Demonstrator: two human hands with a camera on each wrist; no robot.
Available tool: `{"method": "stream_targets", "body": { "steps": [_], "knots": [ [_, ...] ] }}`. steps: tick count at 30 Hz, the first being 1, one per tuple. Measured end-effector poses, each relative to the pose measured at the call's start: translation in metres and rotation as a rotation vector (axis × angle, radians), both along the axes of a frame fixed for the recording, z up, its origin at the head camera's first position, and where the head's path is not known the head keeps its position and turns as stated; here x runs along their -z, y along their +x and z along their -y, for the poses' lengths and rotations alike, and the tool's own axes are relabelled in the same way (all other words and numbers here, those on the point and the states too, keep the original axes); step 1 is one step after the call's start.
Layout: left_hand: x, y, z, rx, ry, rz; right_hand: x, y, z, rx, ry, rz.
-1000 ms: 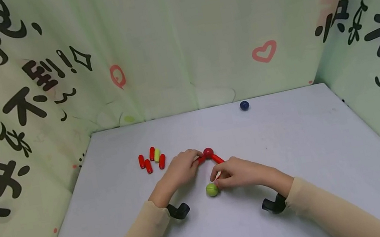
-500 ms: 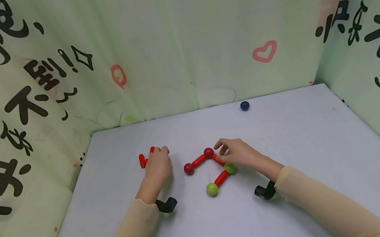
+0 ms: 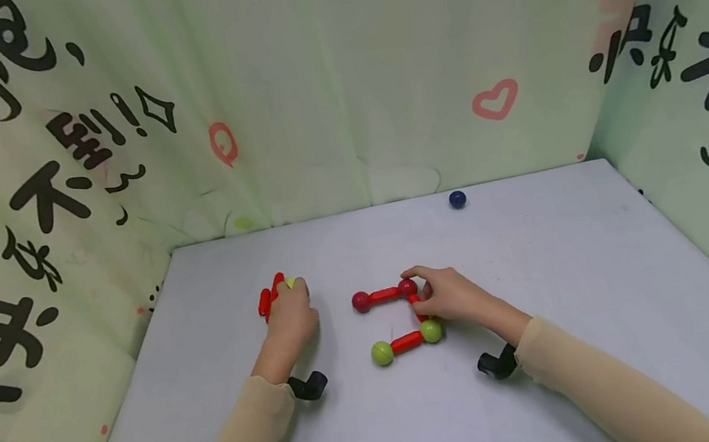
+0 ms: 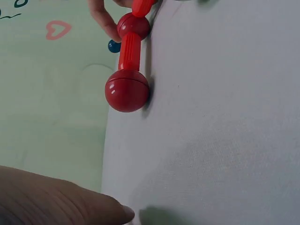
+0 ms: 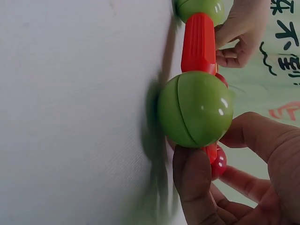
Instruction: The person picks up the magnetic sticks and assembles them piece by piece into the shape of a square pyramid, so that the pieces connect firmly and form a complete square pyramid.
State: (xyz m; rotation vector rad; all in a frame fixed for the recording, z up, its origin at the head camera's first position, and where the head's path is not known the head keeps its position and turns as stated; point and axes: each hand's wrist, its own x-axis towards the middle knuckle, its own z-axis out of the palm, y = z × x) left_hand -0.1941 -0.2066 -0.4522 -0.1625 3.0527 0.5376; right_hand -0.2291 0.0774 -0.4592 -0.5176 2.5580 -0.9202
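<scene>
A chain of balls and red rods stretches over the white table in the head view: one red ball (image 3: pixel 361 302), a rod (image 3: pixel 384 295), a second red ball (image 3: pixel 407 288), another rod (image 3: pixel 418 309), a green ball (image 3: pixel 432 331), a third rod (image 3: pixel 407 342) and an end green ball (image 3: pixel 381 353). My right hand (image 3: pixel 454 292) pinches the rod between the second red ball and the nearer green ball, one finger against that red ball. My left hand (image 3: pixel 292 319) reaches down on a group of loose rods (image 3: pixel 265 302); whether it grips one I cannot tell.
A dark blue ball (image 3: pixel 457 199) lies at the table's far edge. A yellow-green rod (image 3: pixel 290 282) shows beside my left fingers. Printed pale green curtains (image 3: pixel 334 99) stand behind and at both sides of the table (image 3: pixel 540 237).
My left hand has left the chain and gone left to the loose rods, nudging some. My right hand has moved from the near green ball to the rod, and the chain has turned.
</scene>
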Motion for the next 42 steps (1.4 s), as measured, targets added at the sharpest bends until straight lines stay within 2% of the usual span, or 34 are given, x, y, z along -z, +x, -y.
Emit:
{"method": "stream_targets", "body": {
  "steps": [5,8,13,16,21,30,34,42],
  "knots": [
    [0.004,-0.003,0.002,-0.005,0.0,-0.017,-0.001,0.003,-0.008,0.038,-0.004,0.038],
    [0.007,-0.005,0.004,-0.002,0.026,0.019,-0.003,0.003,-0.012,0.053,-0.005,0.045],
    [0.01,-0.007,0.001,0.037,0.066,0.097,-0.002,0.004,-0.016,0.061,-0.004,0.041],
    [0.011,-0.006,-0.004,0.064,0.136,0.139,-0.001,0.003,-0.016,0.062,-0.009,0.041],
    [0.009,-0.002,-0.019,0.068,0.332,0.214,0.0,0.003,-0.016,0.065,-0.024,0.048],
    [0.01,0.003,-0.044,0.089,0.601,0.201,0.0,0.004,-0.015,0.067,-0.038,0.057],
    [0.013,0.005,-0.05,0.095,0.648,0.207,-0.001,0.004,-0.014,0.069,-0.043,0.06],
    [0.018,0.008,-0.054,0.091,0.664,0.224,0.0,0.004,-0.014,0.083,-0.043,0.072]
  ]
}}
